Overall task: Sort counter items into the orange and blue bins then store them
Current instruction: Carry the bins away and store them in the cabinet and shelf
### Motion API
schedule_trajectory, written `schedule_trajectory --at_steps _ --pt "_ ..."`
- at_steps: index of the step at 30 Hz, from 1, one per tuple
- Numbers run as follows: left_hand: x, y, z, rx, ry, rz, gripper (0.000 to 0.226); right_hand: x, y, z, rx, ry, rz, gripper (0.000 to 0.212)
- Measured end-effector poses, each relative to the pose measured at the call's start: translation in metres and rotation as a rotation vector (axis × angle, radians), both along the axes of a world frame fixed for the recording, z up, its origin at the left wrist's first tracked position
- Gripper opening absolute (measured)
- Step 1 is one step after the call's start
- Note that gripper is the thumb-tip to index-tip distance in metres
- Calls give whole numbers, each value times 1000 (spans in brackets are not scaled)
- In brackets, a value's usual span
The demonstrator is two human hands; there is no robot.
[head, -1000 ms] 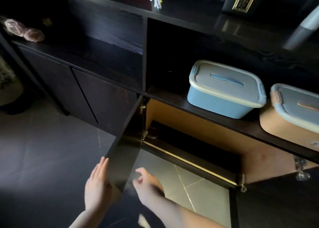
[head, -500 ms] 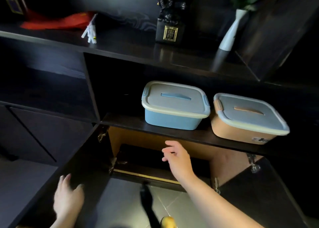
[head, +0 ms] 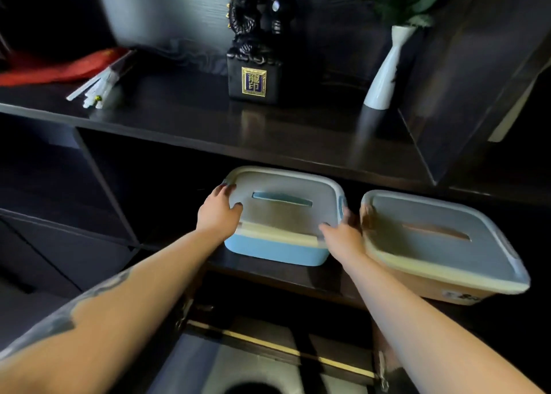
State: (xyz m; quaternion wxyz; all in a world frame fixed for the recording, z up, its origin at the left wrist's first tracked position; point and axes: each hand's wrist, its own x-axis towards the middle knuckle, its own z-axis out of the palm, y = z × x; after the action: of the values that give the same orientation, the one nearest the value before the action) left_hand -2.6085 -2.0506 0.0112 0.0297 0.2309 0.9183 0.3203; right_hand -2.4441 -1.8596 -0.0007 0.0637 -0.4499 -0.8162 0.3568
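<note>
Dark shelf (head: 268, 271), both hands gripping blue bin (head: 277, 250), orange bin (head: 423, 277) just beside

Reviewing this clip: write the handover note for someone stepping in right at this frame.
Left hand: on the left side of the blue bin, fingers curled over the lid edge.
Right hand: on the bin's right front corner, fingers reaching into the gap beside the orange bin.
Both bins sit lidded, side by side on the open shelf, blue on the left. The cupboard under the shelf is open.
Done: bins closed. The counter above holds a statue, a vase, white sticks and something red.
Left: likely lift the blue bin and store it, then the orange one.
</note>
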Motion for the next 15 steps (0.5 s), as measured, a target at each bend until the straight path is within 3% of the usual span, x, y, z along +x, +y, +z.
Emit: schedule_trajectory --at_steps 4,10,15 --pt "-18 10 -20 -85 -145 52 63 -20 21 -14 -72 -7 -40 78" --pt "-28 9 -36 132 -306 193 74 -32 32 -29 -64 96 -198 79" --pt "-49 6 -37 183 -360 226 66 -30 19 -33 -76 187 -272 77"
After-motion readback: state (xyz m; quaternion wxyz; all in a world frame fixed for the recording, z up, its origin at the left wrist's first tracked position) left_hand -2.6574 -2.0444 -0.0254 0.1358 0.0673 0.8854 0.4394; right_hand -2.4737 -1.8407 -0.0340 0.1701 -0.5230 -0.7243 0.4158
